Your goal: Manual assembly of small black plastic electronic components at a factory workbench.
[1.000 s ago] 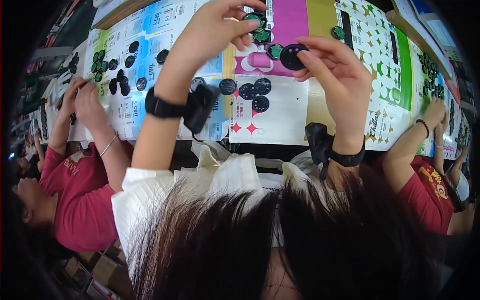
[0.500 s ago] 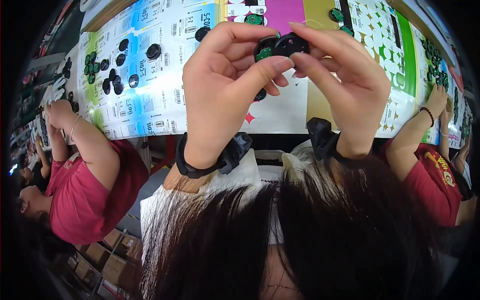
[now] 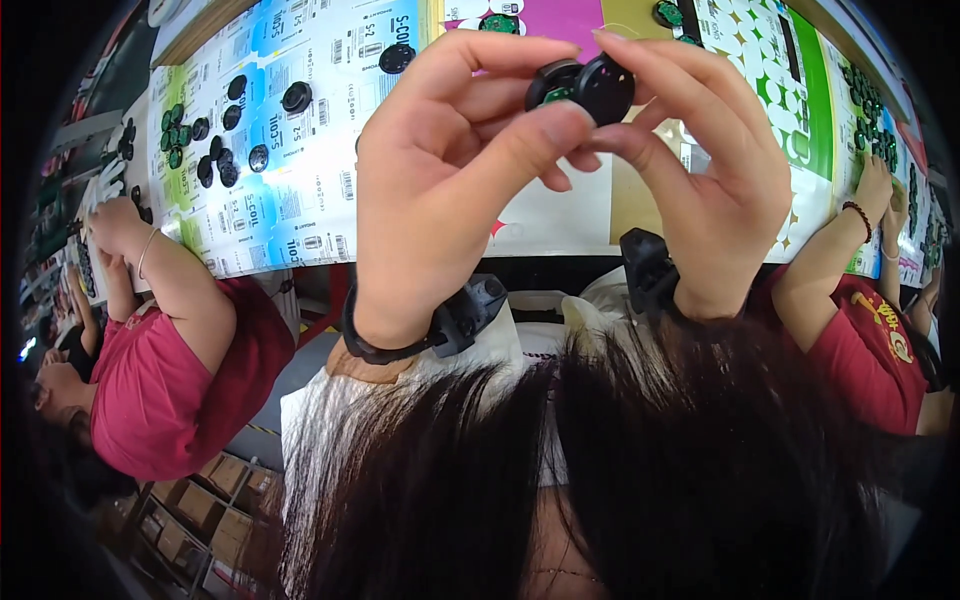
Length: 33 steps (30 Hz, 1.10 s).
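Note:
My left hand (image 3: 425,185) grips a small black round housing (image 3: 545,82), its thumb and fingers closed around the edge. A bit of green circuit board (image 3: 556,95) shows inside it. My right hand (image 3: 715,165) pinches a glossy black round cover (image 3: 606,90) between thumb and fingertips. The cover stands tilted against the housing's right side, its dark face turned toward me. A thin pale wire or thread (image 3: 622,28) curves above my right fingertips. Both hands are raised over the table, and the far side of the parts is hidden.
Black round parts (image 3: 297,97) and green round circuit boards (image 3: 175,137) lie on the printed sheets (image 3: 310,190) at left. More green boards (image 3: 500,23) lie beyond my hands and in a pile (image 3: 862,105) at right. Co-workers in red shirts (image 3: 190,370) sit on both sides.
The black cover has turned in my right fingers and now shows more of its smooth face. My hands have drawn slightly apart. The view of the table has shifted a little.

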Tool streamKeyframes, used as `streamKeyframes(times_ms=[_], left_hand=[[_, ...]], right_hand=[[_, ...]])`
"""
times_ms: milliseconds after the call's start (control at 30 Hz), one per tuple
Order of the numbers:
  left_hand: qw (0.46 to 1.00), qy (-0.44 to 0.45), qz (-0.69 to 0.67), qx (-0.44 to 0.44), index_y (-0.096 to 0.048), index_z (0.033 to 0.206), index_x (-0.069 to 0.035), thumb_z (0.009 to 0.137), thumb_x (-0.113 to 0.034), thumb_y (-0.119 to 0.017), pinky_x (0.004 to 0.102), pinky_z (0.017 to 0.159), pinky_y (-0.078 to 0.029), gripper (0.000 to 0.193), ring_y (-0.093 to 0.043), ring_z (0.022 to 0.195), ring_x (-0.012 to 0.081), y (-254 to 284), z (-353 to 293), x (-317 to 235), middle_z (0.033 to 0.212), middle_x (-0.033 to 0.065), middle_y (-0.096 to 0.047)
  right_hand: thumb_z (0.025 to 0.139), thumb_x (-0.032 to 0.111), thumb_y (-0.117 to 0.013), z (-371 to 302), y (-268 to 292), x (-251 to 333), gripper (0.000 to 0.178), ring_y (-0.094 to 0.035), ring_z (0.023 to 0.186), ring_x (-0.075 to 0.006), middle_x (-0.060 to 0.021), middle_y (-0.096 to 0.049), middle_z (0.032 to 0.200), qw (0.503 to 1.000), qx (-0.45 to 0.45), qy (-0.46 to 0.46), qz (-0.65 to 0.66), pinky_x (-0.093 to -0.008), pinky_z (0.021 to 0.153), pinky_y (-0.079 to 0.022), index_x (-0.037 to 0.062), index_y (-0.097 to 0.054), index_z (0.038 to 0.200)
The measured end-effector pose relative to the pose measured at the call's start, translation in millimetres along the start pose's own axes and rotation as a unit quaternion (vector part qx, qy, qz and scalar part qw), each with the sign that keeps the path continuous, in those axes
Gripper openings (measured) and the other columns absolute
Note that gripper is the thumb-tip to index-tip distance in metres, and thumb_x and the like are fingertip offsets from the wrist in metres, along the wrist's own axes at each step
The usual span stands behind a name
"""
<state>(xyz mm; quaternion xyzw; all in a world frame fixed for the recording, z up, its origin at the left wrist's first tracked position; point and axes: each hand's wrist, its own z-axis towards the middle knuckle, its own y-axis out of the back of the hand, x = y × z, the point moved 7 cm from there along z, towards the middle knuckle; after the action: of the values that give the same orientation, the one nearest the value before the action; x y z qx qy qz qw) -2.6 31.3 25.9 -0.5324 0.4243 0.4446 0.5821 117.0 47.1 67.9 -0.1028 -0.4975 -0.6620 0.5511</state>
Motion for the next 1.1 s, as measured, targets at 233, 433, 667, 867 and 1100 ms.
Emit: streamKeyframes(times_ms=[233, 433, 667, 867, 1100], left_hand=[[0.986, 0.078, -0.08, 0.12, -0.041, 0.118, 0.004, 0.084, -0.024, -0.055, 0.0283, 0.067, -0.049, 0.046, -0.059, 0.081, 0.0198, -1.3, -0.2, 5.9, 0.099, 0.0148, -0.057], [0.994, 0.042, -0.085, 0.061, -0.042, 0.117, 0.003, 0.081, -0.029, -0.059, 0.0321, 0.077, -0.048, 0.051, -0.056, 0.093, 0.0213, 3.0, -3.2, 9.1, 0.104, 0.0143, -0.056], [0.992, 0.047, -0.101, 0.063, -0.043, 0.116, 0.003, 0.078, -0.031, -0.062, 0.0338, 0.083, -0.046, 0.054, -0.055, 0.098, 0.0223, 3.7, -4.4, 12.7, 0.107, 0.0144, -0.055], [0.991, 0.044, -0.112, 0.057, -0.044, 0.115, 0.004, 0.078, -0.029, -0.062, 0.0342, 0.083, -0.047, 0.053, -0.055, 0.097, 0.0224, 5.7, -4.4, 15.4, 0.107, 0.0145, -0.054], [0.994, 0.052, -0.091, 0.043, -0.047, 0.112, 0.006, 0.082, -0.022, -0.058, 0.0333, 0.081, -0.047, 0.043, -0.057, 0.094, 0.022, 13.2, -8.7, 16.6, 0.104, 0.0149, -0.056]], right_hand=[[0.061, -0.003, -0.066, -4.1, 6.6, -4.9, 0.044, -0.052, 0.079, -0.015, -0.0095, -0.054, 0.101, 0.997, 0.006, 0.073, -0.027, -0.0232, 0.065, -0.043, 0.0001, -0.058, 0.104], [0.064, 0.004, -0.066, -5.3, -0.5, 7.1, 0.041, -0.053, 0.09, -0.0192, -0.0103, -0.052, 0.104, 0.992, 0.01, 0.126, -0.01, -0.0269, 0.073, -0.045, 0.0004, -0.058, 0.104], [0.065, 0.007, -0.066, -4.9, -3.0, 8.1, 0.041, -0.052, 0.095, -0.0214, -0.0109, -0.05, 0.104, 0.991, 0.055, 0.124, -0.02, -0.0284, 0.077, -0.046, 0.001, -0.058, 0.105], [0.066, 0.005, -0.065, -4.8, -5.5, 6.1, 0.041, -0.052, 0.095, -0.0216, -0.0111, -0.049, 0.104, 0.99, 0.066, 0.123, 0.004, -0.0289, 0.077, -0.046, 0.001, -0.058, 0.105], [0.065, -0.001, -0.065, -6.2, -14.4, 5.2, 0.041, -0.054, 0.091, -0.0209, -0.0107, -0.049, 0.104, 0.992, 0.026, 0.118, 0.04, -0.0277, 0.075, -0.047, 0.0015, -0.058, 0.105]])
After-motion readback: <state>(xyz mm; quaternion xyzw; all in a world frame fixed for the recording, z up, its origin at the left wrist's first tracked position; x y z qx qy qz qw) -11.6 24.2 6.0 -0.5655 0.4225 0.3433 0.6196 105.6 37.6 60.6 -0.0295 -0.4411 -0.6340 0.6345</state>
